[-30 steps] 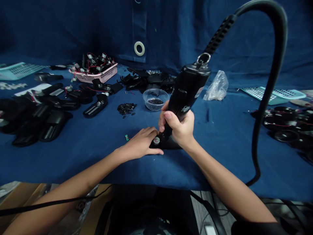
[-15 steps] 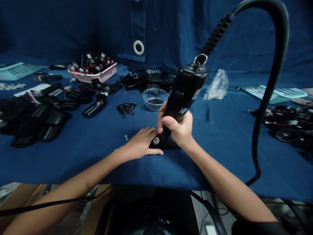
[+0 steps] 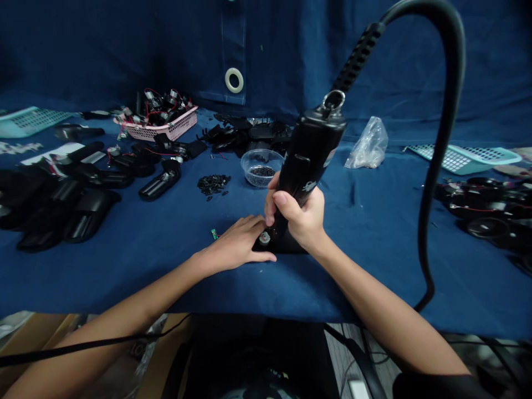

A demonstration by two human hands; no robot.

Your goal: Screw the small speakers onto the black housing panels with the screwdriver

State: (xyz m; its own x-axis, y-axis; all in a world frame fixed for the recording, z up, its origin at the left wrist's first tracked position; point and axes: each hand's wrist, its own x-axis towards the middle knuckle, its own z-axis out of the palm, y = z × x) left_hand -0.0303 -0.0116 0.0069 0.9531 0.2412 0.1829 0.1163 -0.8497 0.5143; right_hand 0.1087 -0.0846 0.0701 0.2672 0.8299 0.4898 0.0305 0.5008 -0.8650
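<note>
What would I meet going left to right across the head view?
Left teal basket, pink basket, small black parts, clear tub, corded tool, plastic bag, right teal basket.

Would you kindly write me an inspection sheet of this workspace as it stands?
Surface: blue cloth-covered table, with parts spread across it.
Job's things: black corded tool, tilted over a black part; round silver piece near the tool's lower end.
Clutter: pink basket of wired parts, small black pieces in a pile, clear bowl, plastic bag, left heap and right heap of black parts.
Hands: left hand on the black part; right hand wrapped around the tool.
Cables: thick black cable arches from the tool's top; thin black cord crosses the left forearm.
Surroundings: blue curtain behind; cardboard below, at left.
</note>
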